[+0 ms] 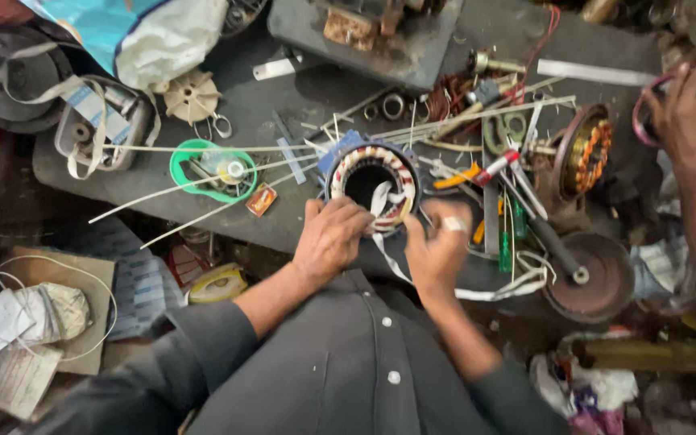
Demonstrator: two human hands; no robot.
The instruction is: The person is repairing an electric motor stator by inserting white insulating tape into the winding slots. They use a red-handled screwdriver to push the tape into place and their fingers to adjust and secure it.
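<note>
Working over a crowded bench, we list what we see from the biggest thing down.

Workbench: the dark bench top [300, 97] fills the upper half of our view, strewn with motor parts, wire offcuts and hand tools.

Co-worker: another person's hand [690, 121] reaches in at 2 o'clock near a ring-shaped part; it is not ours.

Second stator: a copper-wound stator [583, 155] lies tilted at 3 o'clock of our work, well apart from it.

Motor stator: the round stator [370, 179] sits just above the frame's middle, near the bench's front edge, ringed in red and white winding. Its bore faces up toward us, so its axis runs roughly vertical and it has no long side across the bench.

Green reel: a green ring-shaped holder [213, 169] lies at 9 o'clock of the stator, crossed by thin white rods.

Left hand: our left hand [330, 238] rests on the stator's rim at 7 o'clock, fingers curled shut against the winding.

Right hand: our right hand [438, 246] sits at 4 o'clock of the stator, fingers pinched closed on white tape [382, 201] that runs up into the bore; a ring shows on one finger.

Doing it well: we judge that the tape should stay taut and flat, the left hand pinning the coil while the right pulls evenly, without snagging the winding.

Screwdriver: a green-handled one [507, 250] lies just right of our right hand.
</note>
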